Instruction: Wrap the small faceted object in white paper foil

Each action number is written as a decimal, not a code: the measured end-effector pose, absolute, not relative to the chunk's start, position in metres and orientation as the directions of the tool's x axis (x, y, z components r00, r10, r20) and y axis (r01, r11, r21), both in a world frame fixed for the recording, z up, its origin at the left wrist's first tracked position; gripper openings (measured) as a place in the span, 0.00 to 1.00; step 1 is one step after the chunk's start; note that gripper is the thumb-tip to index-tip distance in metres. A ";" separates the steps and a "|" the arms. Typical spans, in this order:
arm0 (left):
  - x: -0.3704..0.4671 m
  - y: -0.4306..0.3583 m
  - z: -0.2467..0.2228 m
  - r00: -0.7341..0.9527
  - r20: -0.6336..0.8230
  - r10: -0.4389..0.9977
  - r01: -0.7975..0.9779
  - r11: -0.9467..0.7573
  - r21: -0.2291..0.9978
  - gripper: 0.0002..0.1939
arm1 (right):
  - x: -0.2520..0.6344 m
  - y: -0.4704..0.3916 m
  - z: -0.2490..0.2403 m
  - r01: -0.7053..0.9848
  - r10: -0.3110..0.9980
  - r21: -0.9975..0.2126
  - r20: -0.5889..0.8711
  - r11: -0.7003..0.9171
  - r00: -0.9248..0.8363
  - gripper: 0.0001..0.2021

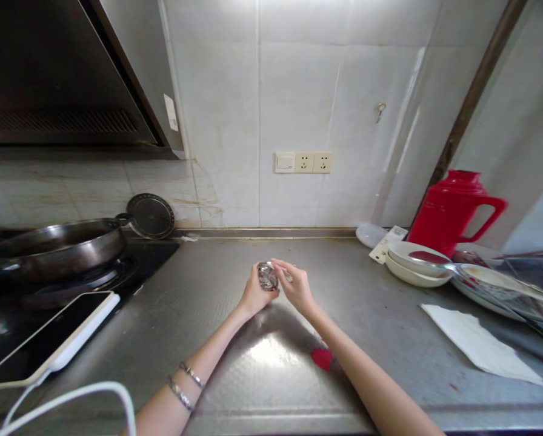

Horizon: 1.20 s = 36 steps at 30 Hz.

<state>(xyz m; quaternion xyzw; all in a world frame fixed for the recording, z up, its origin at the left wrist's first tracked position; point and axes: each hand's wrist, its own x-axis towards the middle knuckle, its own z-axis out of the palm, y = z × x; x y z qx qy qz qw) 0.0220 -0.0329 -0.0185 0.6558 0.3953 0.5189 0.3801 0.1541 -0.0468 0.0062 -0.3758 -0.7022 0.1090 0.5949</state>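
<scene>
Over the middle of the steel counter, my left hand (259, 295) is wrapped round a small clear glass (268, 276). The glass has a shiny rim, and its inside looks grey and patterned. On its right side my right hand (295, 283) has its fingers bent together, with the fingertips at the rim. Something pale shows between those fingers, too small to make out. A small red thing (321, 358) lies on the counter beside my right forearm, partly hidden by it.
A pan (57, 245) sits on the black stove at left, near a phone-like device (48, 339) with a white cable (76, 393). At right stand a red thermos jug (451, 212), stacked bowls (414, 278), several dishes and a white paper (480, 345). Wall sockets (304, 162) are ahead.
</scene>
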 end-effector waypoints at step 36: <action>0.028 -0.042 -0.016 0.190 0.469 0.863 0.319 -0.506 0.801 0.39 | 0.167 -0.047 0.017 0.495 0.451 -0.317 0.875 0.809 -0.178 0.11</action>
